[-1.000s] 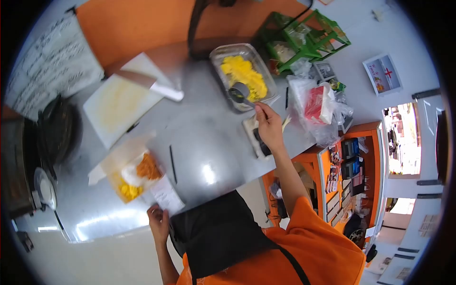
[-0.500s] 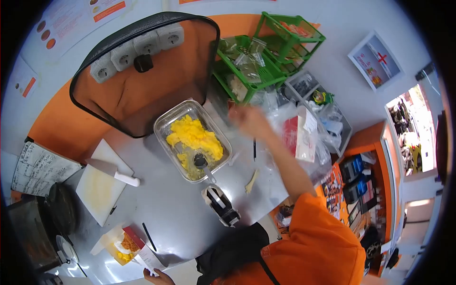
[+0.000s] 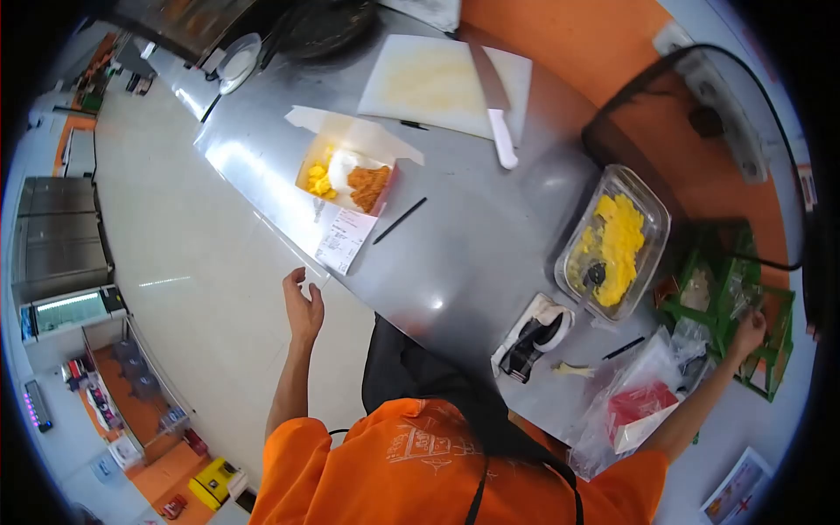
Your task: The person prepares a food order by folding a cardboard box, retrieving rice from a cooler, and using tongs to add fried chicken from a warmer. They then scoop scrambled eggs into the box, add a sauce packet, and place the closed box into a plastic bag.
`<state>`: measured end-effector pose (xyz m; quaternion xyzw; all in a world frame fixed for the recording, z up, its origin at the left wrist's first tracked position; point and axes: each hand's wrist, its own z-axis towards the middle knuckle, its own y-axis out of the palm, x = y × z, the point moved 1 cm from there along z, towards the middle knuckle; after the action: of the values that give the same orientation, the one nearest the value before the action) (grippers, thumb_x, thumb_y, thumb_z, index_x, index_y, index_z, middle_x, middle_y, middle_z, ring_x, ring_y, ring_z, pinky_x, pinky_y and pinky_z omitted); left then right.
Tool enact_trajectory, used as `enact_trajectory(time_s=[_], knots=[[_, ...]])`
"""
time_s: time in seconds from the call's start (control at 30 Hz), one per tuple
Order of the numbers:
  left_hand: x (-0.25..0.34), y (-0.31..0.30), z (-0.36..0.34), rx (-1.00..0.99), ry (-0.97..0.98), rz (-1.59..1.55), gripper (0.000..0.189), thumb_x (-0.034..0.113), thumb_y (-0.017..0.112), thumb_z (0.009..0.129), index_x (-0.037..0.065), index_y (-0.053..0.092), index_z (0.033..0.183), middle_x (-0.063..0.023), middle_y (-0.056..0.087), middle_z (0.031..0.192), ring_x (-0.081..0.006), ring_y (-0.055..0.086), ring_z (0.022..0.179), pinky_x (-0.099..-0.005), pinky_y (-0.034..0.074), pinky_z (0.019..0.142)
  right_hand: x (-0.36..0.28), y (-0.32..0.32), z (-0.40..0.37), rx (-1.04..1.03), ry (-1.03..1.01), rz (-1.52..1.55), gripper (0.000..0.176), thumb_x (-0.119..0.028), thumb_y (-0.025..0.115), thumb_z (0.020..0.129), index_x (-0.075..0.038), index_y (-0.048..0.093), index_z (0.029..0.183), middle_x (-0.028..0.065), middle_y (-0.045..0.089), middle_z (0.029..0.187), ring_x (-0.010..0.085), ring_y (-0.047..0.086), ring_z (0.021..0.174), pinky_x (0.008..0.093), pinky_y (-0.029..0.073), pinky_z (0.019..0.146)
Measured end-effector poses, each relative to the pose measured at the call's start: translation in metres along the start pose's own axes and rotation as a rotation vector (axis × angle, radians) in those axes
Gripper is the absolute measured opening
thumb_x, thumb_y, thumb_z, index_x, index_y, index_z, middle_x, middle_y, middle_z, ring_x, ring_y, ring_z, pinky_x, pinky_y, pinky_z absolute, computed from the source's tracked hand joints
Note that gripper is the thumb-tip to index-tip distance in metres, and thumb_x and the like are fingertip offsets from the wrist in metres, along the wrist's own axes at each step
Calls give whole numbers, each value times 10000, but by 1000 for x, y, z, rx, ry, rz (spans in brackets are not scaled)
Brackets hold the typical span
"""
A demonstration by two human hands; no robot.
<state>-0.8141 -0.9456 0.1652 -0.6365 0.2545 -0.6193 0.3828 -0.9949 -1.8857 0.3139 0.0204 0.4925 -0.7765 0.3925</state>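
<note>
My left hand (image 3: 303, 304) hangs beside the table edge with its fingers loosely curved and apart, holding nothing. Just above it lies a printed receipt (image 3: 346, 241), against an open food box (image 3: 394, 194) with rice (image 3: 344, 166), fried chicken (image 3: 368, 186) and yellow scrambled egg (image 3: 320, 181). Stretched far to the right, my right hand (image 3: 748, 332) is at the green tiered rack (image 3: 722, 322), its fingers drawn together near clear plastic packets (image 3: 739, 289). What they grip, if anything, is too small to make out.
A clear tray (image 3: 658, 203) of scrambled egg holds a spoon (image 3: 595, 274). A knife (image 3: 494, 105) lies on the white cutting boards (image 3: 429, 83). A black-and-white device (image 3: 534, 337), a black pen (image 3: 400, 220), and plastic bags with a red-and-white box (image 3: 641, 411) are on the steel table.
The view has swung left toward the food box and turned. My right hand, blurred near the rack before, is now at the rack's packets. My left hand is away from the receipt.
</note>
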Motion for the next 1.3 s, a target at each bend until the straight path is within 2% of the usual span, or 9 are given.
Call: enact_trajectory(time_s=[0.13, 0.33, 0.4, 0.53, 0.63, 0.83, 0.9, 1.13, 1.3], knots=[[1, -11, 35, -21, -146, -237, 295, 35, 514, 883, 0, 490, 1176, -134, 565, 1082, -231, 575, 943, -345, 472, 778, -255, -51, -101, -263, -259, 374, 327, -199, 628, 903, 33, 617, 1133, 91, 649, 1013, 141, 599, 927, 263, 463, 832], [13, -5, 140, -70, -5, -431, 307, 84, 523, 906, 3, 489, 1201, -135, 582, 1078, -220, 588, 910, -299, 490, 724, -554, -2, -320, -1263, -526, 691, 195, -95, 571, 905, 2, 641, 1060, 98, 646, 983, 199, 656, 862, 281, 512, 712], [1, 9, 172, -74, -21, -442, 316, 115, 527, 915, -2, 486, 1206, -137, 579, 1092, -223, 590, 922, -309, 499, 738, -617, 57, -390, -1121, -883, 803, 212, -88, 558, 855, -14, 651, 1031, 189, 639, 959, 380, 612, 835, 408, 494, 789], [-9, 10, 189, -215, -7, -495, 320, 151, 523, 933, -3, 487, 1211, -131, 588, 1072, -215, 600, 901, -305, 502, 745, -711, 135, -487, -811, -1149, 398, 187, -73, 606, 743, -71, 677, 916, 108, 663, 886, 273, 655, 840, 382, 531, 743], [-37, 3, 180, -295, -49, -550, 304, 149, 513, 945, 1, 488, 1209, -125, 591, 1059, -196, 604, 873, -299, 497, 751, -731, 196, -532, -773, -1381, 73, 182, -128, 563, 824, -94, 687, 953, 86, 668, 867, 279, 651, 852, 382, 539, 723], [-108, -43, 147, -427, -229, -674, 259, 136, 493, 966, 12, 503, 1193, -99, 609, 985, -166, 605, 851, -292, 493, 763, -741, 196, -528, -1165, -1111, -68, 236, -213, 595, 842, -75, 671, 1019, 87, 677, 915, 276, 652, 892, 385, 536, 755], [-121, -57, 143, -422, -272, -635, 247, 131, 485, 970, 14, 510, 1185, -93, 614, 957, -161, 604, 848, -289, 493, 762, -727, 169, -519, -945, -1069, 112, 258, -248, 591, 862, -49, 666, 1009, 112, 679, 928, 277, 647, 902, 387, 516, 807], [-122, -60, 142, -509, -288, -686, 226, 119, 484, 968, 11, 522, 1163, -81, 616, 935, -151, 601, 842, -284, 495, 760, -582, 16, -499, -1477, -37, 472, 321, -279, 531, 947, -75, 596, 1186, 64, 621, 743, 164, 622, 784, 297, 477, 755], [-98, -57, 120, -945, -172, -543, 304, 183, 505, 962, 15, 545, 1212, -101, 610, 986, -206, 592, 894, -310, 477, 833, -489, -61, -605, -1723, 55, 338, 434, -320, 518, 959, -108, 502, 1338, 134, 418, 1345, 245, 466, 1179, 351, 374, 999]])
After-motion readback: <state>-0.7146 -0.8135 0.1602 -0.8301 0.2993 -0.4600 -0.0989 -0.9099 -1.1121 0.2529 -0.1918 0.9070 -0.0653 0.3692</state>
